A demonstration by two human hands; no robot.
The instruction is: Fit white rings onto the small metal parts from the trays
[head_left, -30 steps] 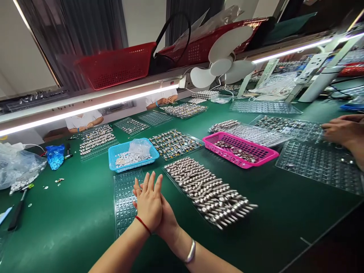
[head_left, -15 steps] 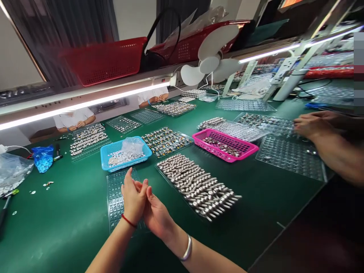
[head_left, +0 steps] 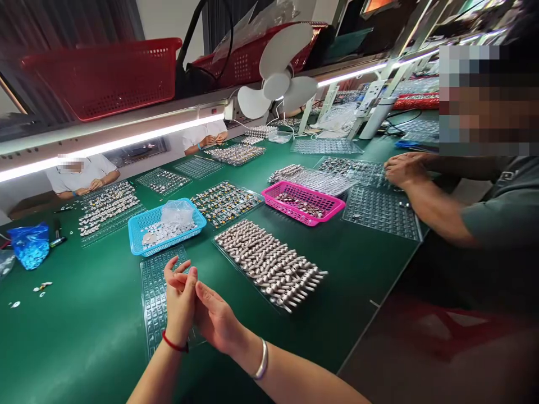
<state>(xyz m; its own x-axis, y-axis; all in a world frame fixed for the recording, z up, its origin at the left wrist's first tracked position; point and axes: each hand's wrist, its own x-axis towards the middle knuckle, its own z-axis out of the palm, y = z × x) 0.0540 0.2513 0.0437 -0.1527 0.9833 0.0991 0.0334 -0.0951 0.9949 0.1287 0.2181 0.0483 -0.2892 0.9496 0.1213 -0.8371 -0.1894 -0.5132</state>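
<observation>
In front of me, my left hand (head_left: 181, 297), with a red cord at the wrist, is raised above the table with its fingers loosely apart. My right hand (head_left: 219, 325), wearing a silver bangle (head_left: 261, 359), leans against its palm side, thumbs close together. The right fingers are stretched and partly hidden behind the left hand. No object shows in either hand. Under and behind them lies a clear plastic tray (head_left: 154, 303) with small pockets. To the right, a tray holds rows of grey metal stemmed parts (head_left: 269, 264).
A blue basket (head_left: 141, 247) holds white discs and a plastic bag; a pink basket (head_left: 332, 212) holds small parts. At right, a co-worker's hands (head_left: 406, 168) work over trays. Two people sit across the table. A white fan (head_left: 277, 85) and red basket (head_left: 105, 84) are above.
The view has turned right, so the table items shift left and more of the co-worker shows. My hands stay together; the left fingers have spread a little.
</observation>
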